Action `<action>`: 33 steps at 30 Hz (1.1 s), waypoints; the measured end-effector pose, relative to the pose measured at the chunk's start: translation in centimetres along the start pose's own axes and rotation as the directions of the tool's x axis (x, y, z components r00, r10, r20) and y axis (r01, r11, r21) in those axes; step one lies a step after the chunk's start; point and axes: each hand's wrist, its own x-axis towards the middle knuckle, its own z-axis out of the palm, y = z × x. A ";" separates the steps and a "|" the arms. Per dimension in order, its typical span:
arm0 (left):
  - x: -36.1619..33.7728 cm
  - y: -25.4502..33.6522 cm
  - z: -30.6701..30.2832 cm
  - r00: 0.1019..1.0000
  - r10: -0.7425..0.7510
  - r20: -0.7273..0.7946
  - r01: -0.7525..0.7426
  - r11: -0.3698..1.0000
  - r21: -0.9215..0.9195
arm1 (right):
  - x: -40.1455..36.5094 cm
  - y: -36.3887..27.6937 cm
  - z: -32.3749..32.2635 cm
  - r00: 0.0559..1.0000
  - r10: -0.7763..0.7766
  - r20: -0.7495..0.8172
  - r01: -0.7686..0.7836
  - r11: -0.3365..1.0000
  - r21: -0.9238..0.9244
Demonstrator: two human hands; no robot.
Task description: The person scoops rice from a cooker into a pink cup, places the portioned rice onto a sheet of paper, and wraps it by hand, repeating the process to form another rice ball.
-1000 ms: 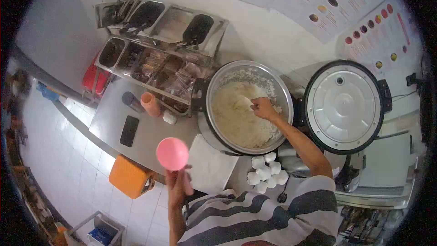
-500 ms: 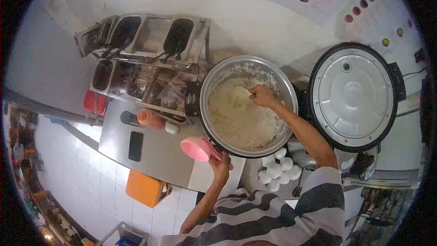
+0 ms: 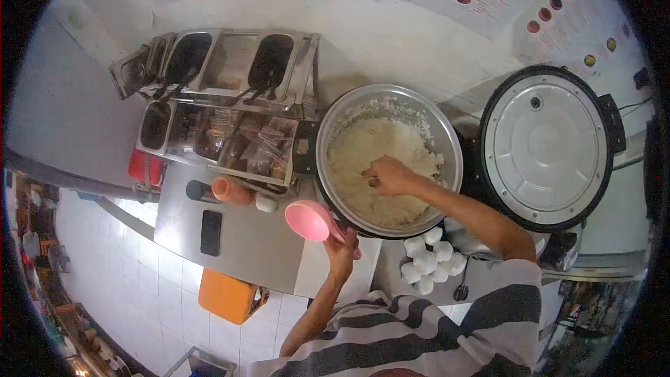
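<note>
A large round rice cooker pot [image 3: 447,129] stands in front of me, with cooked white rice [image 3: 377,141] in it. My right hand [image 3: 392,176] is inside the pot, closed round the handle of a rice paddle whose blade is hidden in the rice and behind the fingers. Just outside the near left rim, my left hand [image 3: 341,255] grips a pink scoop [image 3: 307,220] by its handle. The scoop's round bowl faces up, and no food shows in it. Below that hand lies a white sheet or board [image 3: 312,269] on the counter.
The cooker's lid [image 3: 544,157] is swung up at right. Several white rounded bundles [image 3: 425,262] and black-handled scissors [image 3: 461,291] lie near the pot. At left are a metal rack of trays [image 3: 234,63], an orange bottle [image 3: 230,190] and a phone [image 3: 211,232]. An orange stool [image 3: 225,296] stands below.
My right hand has moved down toward the pot's near side, and the paddle's pale blade has gone out of sight. My left hand still holds the scoop. The view has shifted slightly.
</note>
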 end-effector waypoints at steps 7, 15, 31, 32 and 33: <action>-0.4 -0.8 0.2 0.998 0.016 -0.057 -0.017 1.000 -0.019 | 8.3 5.3 -1.4 0.996 -0.071 -0.059 0.064 0.992 -0.110; -0.9 -0.8 1.3 0.991 -0.004 -0.132 0.016 0.996 0.091 | 3.9 -0.5 0.7 0.926 -0.197 0.321 0.253 0.957 -0.142; -0.7 -1.2 0.5 0.993 -0.001 -0.116 0.010 0.997 0.079 | -1.0 2.4 4.6 0.969 0.027 0.247 -0.060 0.990 0.128; -0.5 -1.0 0.8 0.995 -0.005 -0.099 0.012 0.997 0.074 | -1.4 1.2 4.0 0.969 0.027 0.246 -0.058 0.991 0.121; -0.1 -0.9 1.1 0.995 -0.002 -0.100 0.008 0.998 0.064 | -2.0 0.1 3.4 0.989 -0.079 0.123 0.065 0.991 0.117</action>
